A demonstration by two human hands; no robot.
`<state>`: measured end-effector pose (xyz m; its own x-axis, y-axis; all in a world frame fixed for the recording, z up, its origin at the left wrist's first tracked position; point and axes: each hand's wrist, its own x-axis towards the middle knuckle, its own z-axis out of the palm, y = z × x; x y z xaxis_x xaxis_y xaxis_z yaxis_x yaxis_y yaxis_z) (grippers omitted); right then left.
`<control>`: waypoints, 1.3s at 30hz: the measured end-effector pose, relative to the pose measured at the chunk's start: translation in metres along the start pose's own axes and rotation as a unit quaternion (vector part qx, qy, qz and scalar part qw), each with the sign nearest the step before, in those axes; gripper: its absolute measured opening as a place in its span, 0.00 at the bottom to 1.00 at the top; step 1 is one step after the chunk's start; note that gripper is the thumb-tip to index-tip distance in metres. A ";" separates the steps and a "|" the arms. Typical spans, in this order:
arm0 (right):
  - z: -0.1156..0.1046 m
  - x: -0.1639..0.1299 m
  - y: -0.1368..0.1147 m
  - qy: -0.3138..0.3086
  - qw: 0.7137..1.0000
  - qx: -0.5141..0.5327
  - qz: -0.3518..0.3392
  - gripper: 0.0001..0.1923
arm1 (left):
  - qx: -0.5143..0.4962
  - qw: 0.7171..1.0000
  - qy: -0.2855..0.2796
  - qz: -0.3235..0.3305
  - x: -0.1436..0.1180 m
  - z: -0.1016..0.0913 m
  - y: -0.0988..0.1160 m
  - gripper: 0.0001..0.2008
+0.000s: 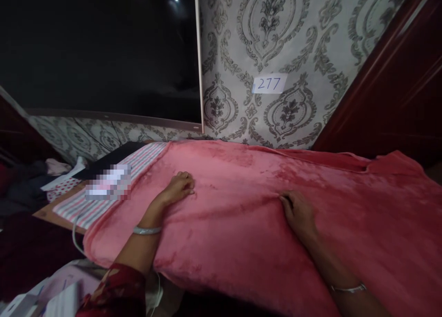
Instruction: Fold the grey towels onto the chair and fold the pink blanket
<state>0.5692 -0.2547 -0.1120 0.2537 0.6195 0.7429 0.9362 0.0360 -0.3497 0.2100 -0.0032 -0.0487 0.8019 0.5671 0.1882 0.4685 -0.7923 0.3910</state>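
A pink-red plush blanket (224,243) is spread over a table-like surface and hangs over its near edge. On its left part rests my left hand (177,188), fingers curled down with a small pucker of cloth at the tips. My right hand (300,215), further right, pinches the blanket between thumb and fingers. From that pinch a long crease runs left across the cloth toward my left wrist. Under the blanket's left edge shows a striped cloth (78,208), with a blurred-out object on it.
A large dark television screen (103,49) stands behind on the left. Patterned wallpaper carries a paper label (269,83) reading 277. Dark red wood (390,86) rises at the right. White boxes (64,301) lie low at the left, near a pale cable (75,236).
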 end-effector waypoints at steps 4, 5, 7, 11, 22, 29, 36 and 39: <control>0.001 -0.001 0.000 -0.008 1.000 0.006 0.012 0.16 | -0.067 0.997 0.037 0.029 -0.003 -0.008 0.005 0.11; 0.002 -0.001 0.000 -0.011 1.000 0.008 0.012 0.16 | -0.091 0.994 0.045 0.029 -0.004 -0.011 0.006 0.11; 0.003 -0.001 0.000 -0.021 1.000 0.013 0.011 0.16 | -0.129 0.990 0.062 0.020 -0.006 -0.014 0.008 0.12; 0.006 0.000 -0.001 -0.033 0.999 0.019 0.021 0.16 | -0.067 0.992 0.103 -0.019 -0.002 -0.010 0.016 0.10; 0.004 -0.001 0.000 -0.021 0.999 -0.008 0.033 0.16 | 0.144 0.967 0.193 -0.086 -0.004 -0.004 0.039 0.11; 0.001 0.000 -0.001 -0.040 0.999 -0.008 0.021 0.17 | 0.166 0.961 0.218 -0.016 -0.004 -0.003 0.036 0.20; -0.007 0.000 -0.010 -0.121 0.992 0.014 -0.027 0.12 | 0.176 0.957 0.230 -0.013 -0.003 -0.002 0.031 0.23; -0.010 -0.001 -0.011 -0.134 0.990 0.005 -0.054 0.11 | 0.172 0.961 0.214 -0.019 -0.002 -0.002 0.029 0.23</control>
<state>0.5604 -0.2635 -0.1036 0.0783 0.7974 0.5984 0.9512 0.1200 -0.2843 0.2211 -0.0271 -0.0363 0.5897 0.5795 0.5625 0.6490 -0.7546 0.0971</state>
